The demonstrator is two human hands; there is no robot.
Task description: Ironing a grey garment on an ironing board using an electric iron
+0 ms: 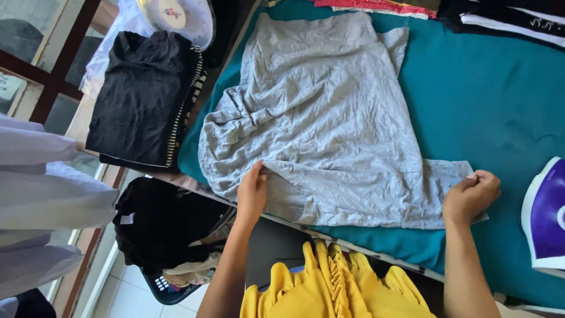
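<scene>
Lying crumpled across the teal-covered board (471,106), the grey garment (318,118) spreads from the far edge to the near one. The left hand (253,191) rests on its near hem, fingers flat on the cloth — pressing rather than gripping. The right hand (471,194) pinches the garment's near right corner between curled fingers. A purple-and-white iron (544,218) sits just beside that hand, and a folded black pile (141,94) lies off to the left.
</scene>
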